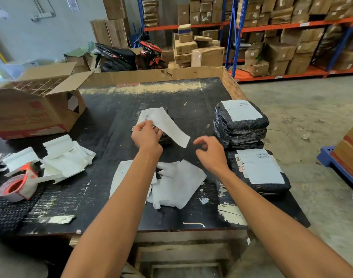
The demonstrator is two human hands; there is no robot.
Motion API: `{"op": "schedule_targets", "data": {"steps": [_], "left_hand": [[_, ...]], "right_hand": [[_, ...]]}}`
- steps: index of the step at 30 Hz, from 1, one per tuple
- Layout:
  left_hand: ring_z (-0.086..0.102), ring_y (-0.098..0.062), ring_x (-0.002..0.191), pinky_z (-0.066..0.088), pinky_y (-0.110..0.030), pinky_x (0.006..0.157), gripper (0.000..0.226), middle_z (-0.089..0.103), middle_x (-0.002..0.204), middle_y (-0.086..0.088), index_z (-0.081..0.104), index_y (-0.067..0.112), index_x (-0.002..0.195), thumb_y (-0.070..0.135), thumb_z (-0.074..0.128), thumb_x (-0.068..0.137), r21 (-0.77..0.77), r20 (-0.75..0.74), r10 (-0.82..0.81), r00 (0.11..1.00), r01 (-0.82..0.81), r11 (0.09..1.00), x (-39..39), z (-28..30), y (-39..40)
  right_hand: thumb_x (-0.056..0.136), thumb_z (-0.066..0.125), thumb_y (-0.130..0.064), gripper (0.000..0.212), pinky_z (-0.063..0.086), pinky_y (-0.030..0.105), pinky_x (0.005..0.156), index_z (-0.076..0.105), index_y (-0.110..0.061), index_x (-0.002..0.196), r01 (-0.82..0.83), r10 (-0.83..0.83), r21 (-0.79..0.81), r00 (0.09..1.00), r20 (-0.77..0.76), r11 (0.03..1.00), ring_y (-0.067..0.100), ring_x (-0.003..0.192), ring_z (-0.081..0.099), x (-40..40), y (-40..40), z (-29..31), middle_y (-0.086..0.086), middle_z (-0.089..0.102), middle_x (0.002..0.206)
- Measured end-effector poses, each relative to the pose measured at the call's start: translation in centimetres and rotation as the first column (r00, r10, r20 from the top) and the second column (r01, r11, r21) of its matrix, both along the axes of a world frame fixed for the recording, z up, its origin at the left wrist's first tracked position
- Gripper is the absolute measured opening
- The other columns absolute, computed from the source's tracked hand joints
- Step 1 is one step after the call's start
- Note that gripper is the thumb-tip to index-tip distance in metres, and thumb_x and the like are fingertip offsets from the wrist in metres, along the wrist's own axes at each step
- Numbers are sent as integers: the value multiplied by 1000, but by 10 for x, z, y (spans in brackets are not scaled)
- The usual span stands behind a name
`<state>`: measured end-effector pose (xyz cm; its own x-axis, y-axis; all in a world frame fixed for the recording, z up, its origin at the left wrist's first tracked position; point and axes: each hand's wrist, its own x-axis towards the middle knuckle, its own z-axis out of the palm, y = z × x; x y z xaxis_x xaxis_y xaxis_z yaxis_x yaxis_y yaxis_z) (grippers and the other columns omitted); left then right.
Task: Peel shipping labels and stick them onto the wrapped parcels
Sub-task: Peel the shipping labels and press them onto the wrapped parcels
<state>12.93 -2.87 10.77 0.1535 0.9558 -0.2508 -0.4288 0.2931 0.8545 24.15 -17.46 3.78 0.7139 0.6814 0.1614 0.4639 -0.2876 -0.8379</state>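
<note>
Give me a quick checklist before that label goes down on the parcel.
1. Label held: ok, the left hand pinches it above the table.
2. Backing strip off: not ok, it hangs from the label toward the right hand.
3. Right hand free to pull the strip: ok, its fingers are loosely curled and hold nothing.
4. Target parcel in place: cannot tell, only a dark wrapped edge shows under the left hand and the label.
5. Finished parcels kept apart: ok, the stack and the single parcel at the right each carry a label.
6. Waste out of the way: ok, the peeled backings lie nearer the person.
</note>
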Motion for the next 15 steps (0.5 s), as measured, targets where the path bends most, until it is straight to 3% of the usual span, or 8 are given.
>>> {"op": "schedule_targets", "data": {"steps": [3,5,7,9,11,13,15], "left_hand": [[66,-22,77,64,-34,71,9,67,95,-12,62,4,104,4,60,95,0,-27,2,1000,-2,1000,6,0,-8],[66,-24,79,64,-34,71,3,66,93,-13,61,6,96,3,59,95,5,-16,-5,1000,6,1000,12,3,-17],[66,-24,79,63,-33,70,7,66,91,-13,61,8,91,3,60,95,3,-8,-14,1000,14,1000,18,4,-26],[67,-25,81,62,-35,73,7,67,92,-13,61,8,91,3,60,95,9,-6,-41,999,41,999,24,5,-36],[71,-29,88,63,-39,81,4,68,95,-14,61,6,97,2,59,96,22,10,-84,996,84,996,27,7,-45],[73,-32,97,62,-42,85,11,69,96,-14,59,4,105,1,57,96,28,35,-142,989,141,990,27,10,-51],[72,-35,102,60,-47,88,18,70,101,-14,58,4,113,3,55,96,37,71,-215,974,213,976,27,14,-56]], "right_hand": [[80,63,-12,42,45,31,100,61,-29,119,-123,91,178,979,182,976,10,114,50,-5,0,13,-8,51,120],[80,68,-26,57,38,32,106,54,-27,136,-241,210,50,914,347,969,14,123,47,-8,5,21,-5,48,131],[83,73,-36,63,38,35,105,51,-26,141,-223,228,-67,849,476,973,17,125,47,-7,12,22,-3,48,135],[88,73,-31,50,44,37,99,56,-22,134,-158,152,-34,838,525,987,21,117,53,-5,15,24,0,55,128],[95,66,-20,28,51,41,84,62,-18,122,-111,64,61,856,513,992,27,103,61,-1,17,27,4,62,113],[99,58,-15,16,47,38,68,64,-14,114,-68,7,101,862,507,993,32,91,63,4,17,30,7,62,103],[102,54,-17,14,42,36,64,63,-14,112,-35,-9,79,865,502,996,33,86,62,11,16,31,8,60,101]]}}
